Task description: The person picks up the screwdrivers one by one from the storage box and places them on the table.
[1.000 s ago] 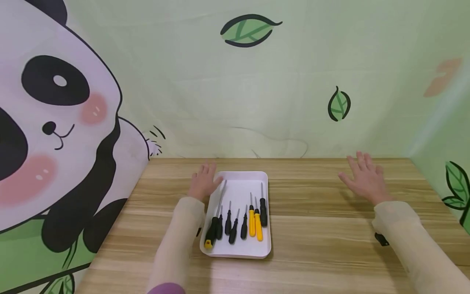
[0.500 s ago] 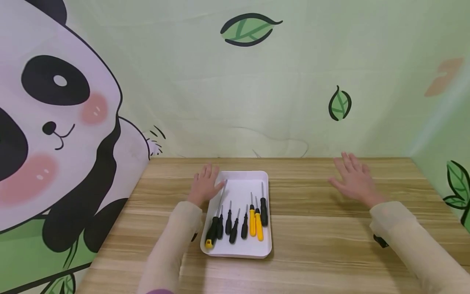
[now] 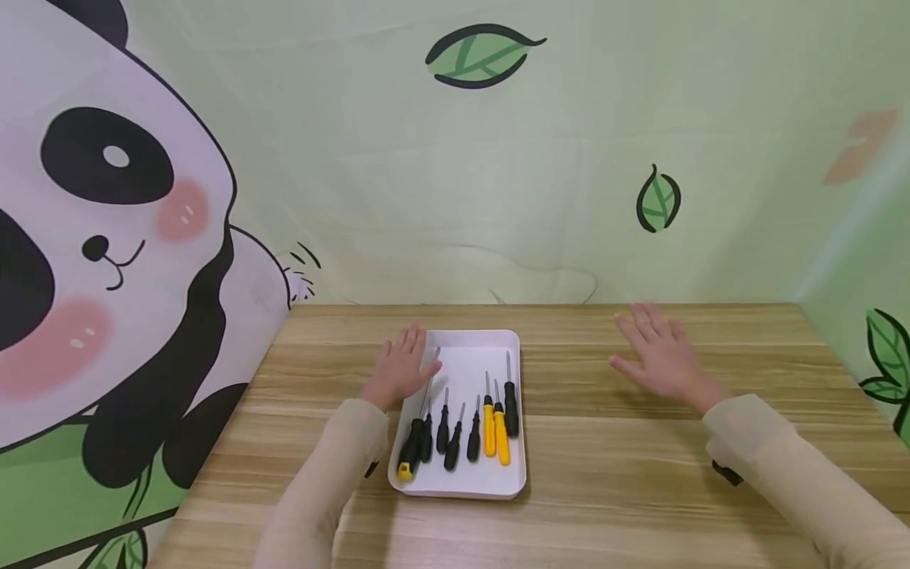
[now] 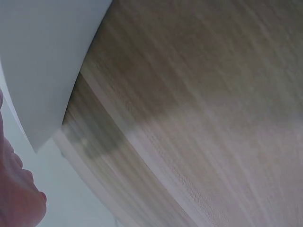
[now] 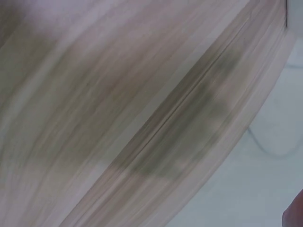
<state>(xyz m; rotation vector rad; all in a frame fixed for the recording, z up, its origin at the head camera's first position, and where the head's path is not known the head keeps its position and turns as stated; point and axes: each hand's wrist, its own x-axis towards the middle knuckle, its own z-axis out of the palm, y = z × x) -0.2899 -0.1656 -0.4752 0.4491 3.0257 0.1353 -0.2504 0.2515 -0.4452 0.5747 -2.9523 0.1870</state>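
Observation:
A white tray [image 3: 462,484] lies on the table with several screwdrivers in it, tips pointing away from me. The largest, a black-and-yellow screwdriver [image 3: 410,454], lies along its left side. Several small black screwdrivers [image 3: 453,450] are in the middle, then two yellow screwdrivers [image 3: 502,441] and a black screwdriver [image 3: 510,411] on the right. My left hand [image 3: 400,370] is at the tray's upper left edge, fingers extended, thumb over the rim; contact cannot be told. My right hand [image 3: 659,359] hovers over the table, well right of the tray, fingers straight, holding nothing.
The wooden table [image 3: 604,474] runs back to a pale green cloth wall [image 3: 540,197] printed with leaves. A large printed panda [image 3: 142,276] covers the left wall. The left wrist view shows the tray's outer wall [image 4: 52,61] close up.
My right hand has moved left, closer to the tray. My left hand has shifted slightly right and nearer to me. The tray and screwdrivers stay in place.

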